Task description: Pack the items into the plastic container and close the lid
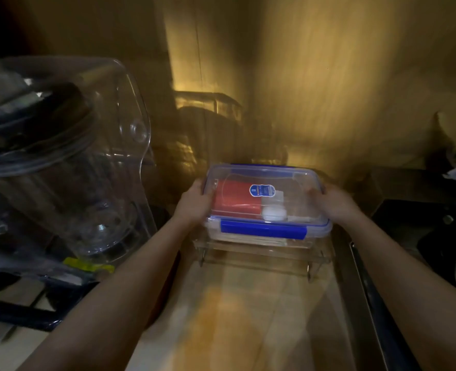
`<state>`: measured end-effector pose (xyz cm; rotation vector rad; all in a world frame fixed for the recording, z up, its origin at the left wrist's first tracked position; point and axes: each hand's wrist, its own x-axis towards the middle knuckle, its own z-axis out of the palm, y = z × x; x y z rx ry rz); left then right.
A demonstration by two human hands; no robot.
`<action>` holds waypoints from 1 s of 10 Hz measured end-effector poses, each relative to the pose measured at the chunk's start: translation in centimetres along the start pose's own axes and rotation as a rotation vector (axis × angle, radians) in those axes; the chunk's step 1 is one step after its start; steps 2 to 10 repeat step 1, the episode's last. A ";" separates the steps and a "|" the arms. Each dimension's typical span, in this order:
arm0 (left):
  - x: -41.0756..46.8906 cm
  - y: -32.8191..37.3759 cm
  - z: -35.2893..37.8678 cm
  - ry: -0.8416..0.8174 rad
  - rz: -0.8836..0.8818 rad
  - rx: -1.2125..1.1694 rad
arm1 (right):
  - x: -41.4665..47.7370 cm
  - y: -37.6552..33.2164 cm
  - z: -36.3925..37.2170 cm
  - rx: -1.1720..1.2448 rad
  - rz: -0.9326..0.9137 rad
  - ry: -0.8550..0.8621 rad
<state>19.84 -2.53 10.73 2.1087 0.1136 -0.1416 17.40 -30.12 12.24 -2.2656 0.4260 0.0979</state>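
A clear plastic container [301, 180] with a blue-trimmed lid sits in the middle of the view, on a small clear stand [259, 250]. The lid is on, and its near blue clasp [263, 229] lies flat against the front side. Through the lid I see a red box [234, 199], a small white round case [274, 212] and a blue oval sticker [262, 190] on the lid. My left hand [194, 203] grips the container's left end. My right hand [335, 202] grips its right end.
A large clear blender jug [93, 162] with a dark lid stands at the left, close to my left forearm. A yellowish counter [234, 317] runs toward me. Dark objects and a metal rail [366, 285] line the right side. A dim wire rack [208, 103] stands behind.
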 end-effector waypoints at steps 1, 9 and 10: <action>-0.1 1.2 -0.7 0.094 0.085 0.351 | 0.1 -1.3 -0.6 -0.229 -0.083 0.067; -0.1 1.2 -0.7 0.094 0.085 0.351 | 0.1 -1.3 -0.6 -0.229 -0.083 0.067; -0.1 1.2 -0.7 0.094 0.085 0.351 | 0.1 -1.3 -0.6 -0.229 -0.083 0.067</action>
